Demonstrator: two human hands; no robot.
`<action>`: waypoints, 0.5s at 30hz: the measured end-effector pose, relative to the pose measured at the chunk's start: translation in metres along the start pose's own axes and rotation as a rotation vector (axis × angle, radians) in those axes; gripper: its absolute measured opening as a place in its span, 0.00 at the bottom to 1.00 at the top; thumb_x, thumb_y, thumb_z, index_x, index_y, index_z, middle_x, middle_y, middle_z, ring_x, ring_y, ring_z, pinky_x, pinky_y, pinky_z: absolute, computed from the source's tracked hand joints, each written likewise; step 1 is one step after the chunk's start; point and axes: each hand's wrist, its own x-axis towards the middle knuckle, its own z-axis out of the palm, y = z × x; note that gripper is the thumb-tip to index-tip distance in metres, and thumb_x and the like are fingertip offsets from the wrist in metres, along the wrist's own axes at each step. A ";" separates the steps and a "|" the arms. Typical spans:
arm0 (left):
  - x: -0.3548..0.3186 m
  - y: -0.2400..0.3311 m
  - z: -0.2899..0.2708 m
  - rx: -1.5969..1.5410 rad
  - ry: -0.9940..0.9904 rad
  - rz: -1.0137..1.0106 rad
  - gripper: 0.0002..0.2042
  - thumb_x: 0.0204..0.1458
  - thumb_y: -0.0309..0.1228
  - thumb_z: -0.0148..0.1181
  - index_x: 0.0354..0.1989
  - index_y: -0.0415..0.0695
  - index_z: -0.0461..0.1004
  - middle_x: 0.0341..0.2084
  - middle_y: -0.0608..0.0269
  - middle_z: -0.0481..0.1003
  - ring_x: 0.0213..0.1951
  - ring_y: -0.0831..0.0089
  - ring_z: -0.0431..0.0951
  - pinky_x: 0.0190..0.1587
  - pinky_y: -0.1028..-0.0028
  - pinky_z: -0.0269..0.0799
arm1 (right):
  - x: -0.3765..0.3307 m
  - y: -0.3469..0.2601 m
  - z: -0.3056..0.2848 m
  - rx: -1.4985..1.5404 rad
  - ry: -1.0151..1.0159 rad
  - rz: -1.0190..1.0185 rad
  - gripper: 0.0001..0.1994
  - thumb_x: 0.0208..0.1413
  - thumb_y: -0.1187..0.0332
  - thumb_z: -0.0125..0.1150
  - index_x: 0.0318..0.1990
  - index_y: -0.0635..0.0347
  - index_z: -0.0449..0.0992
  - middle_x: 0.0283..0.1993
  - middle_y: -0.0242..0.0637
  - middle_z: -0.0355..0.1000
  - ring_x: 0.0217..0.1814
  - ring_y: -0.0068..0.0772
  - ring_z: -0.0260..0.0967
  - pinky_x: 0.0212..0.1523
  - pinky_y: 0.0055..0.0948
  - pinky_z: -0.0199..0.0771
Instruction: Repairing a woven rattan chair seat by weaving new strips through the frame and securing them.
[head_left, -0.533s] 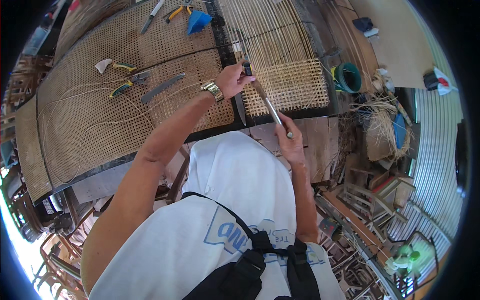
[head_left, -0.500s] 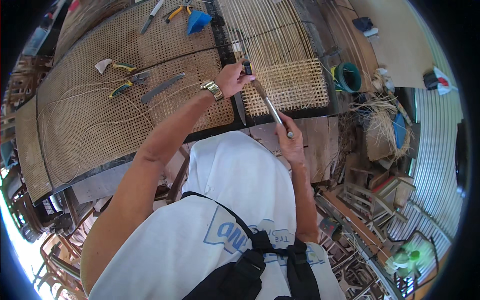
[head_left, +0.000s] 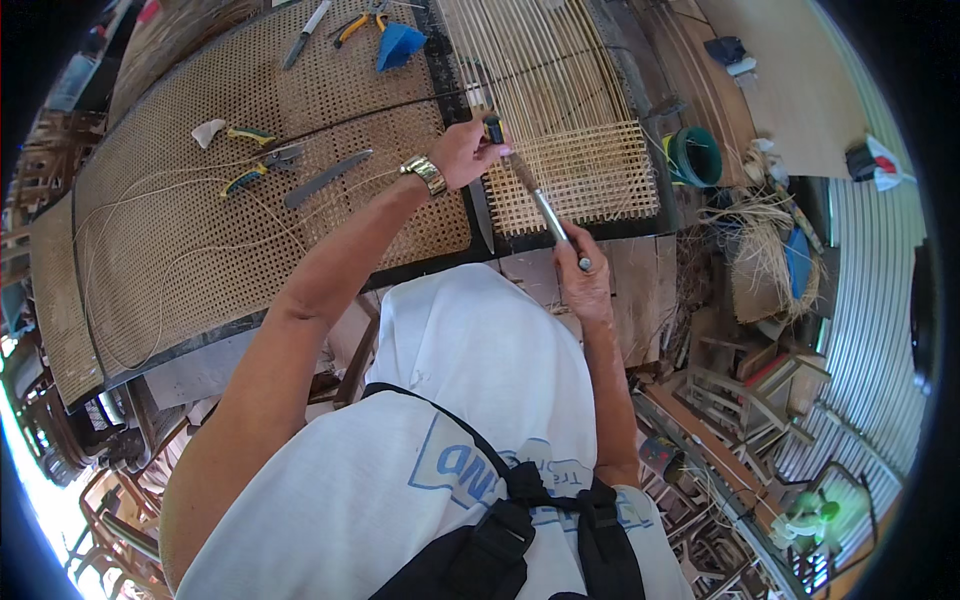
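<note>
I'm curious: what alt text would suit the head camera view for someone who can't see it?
Seen from above, a person's left hand and right hand hold a long metal tool over a half-woven cane panel. Pliers lie on a woven sheet to the left.

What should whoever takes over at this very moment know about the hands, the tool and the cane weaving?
Left hand: reaches forward, gripping the far end of the metal rod at the edge of the woven cane patch.
Right hand: shut on the rod's near end, close to the body.
Done: a rectangular woven patch at the near end of the frame's strands.
Left: bare parallel strands beyond it are unwoven.
Nearby: pliers and a blade on the finished cane panel; green pot to the right.
</note>
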 end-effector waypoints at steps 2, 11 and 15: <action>-0.001 -0.002 0.000 -0.047 0.065 0.027 0.12 0.59 0.33 0.65 0.45 0.44 0.71 0.27 0.60 0.80 0.27 0.69 0.82 0.30 0.70 0.74 | 0.002 0.006 -0.002 0.116 0.139 -0.009 0.16 0.66 0.70 0.54 0.59 0.64 0.73 0.33 0.29 0.71 0.34 0.17 0.66 0.36 0.22 0.69; 0.006 0.003 -0.003 0.066 -0.073 -0.077 0.14 0.60 0.32 0.62 0.50 0.41 0.68 0.27 0.59 0.80 0.27 0.70 0.81 0.32 0.69 0.75 | 0.011 0.004 0.005 0.113 0.121 -0.054 0.17 0.67 0.70 0.54 0.60 0.64 0.72 0.32 0.26 0.69 0.31 0.14 0.62 0.31 0.18 0.64; 0.004 -0.015 0.002 0.045 0.105 0.010 0.14 0.59 0.32 0.63 0.50 0.42 0.68 0.26 0.60 0.78 0.24 0.70 0.78 0.29 0.68 0.72 | 0.012 0.002 0.003 0.109 0.071 -0.054 0.17 0.67 0.71 0.54 0.61 0.63 0.72 0.32 0.26 0.68 0.32 0.14 0.62 0.31 0.17 0.64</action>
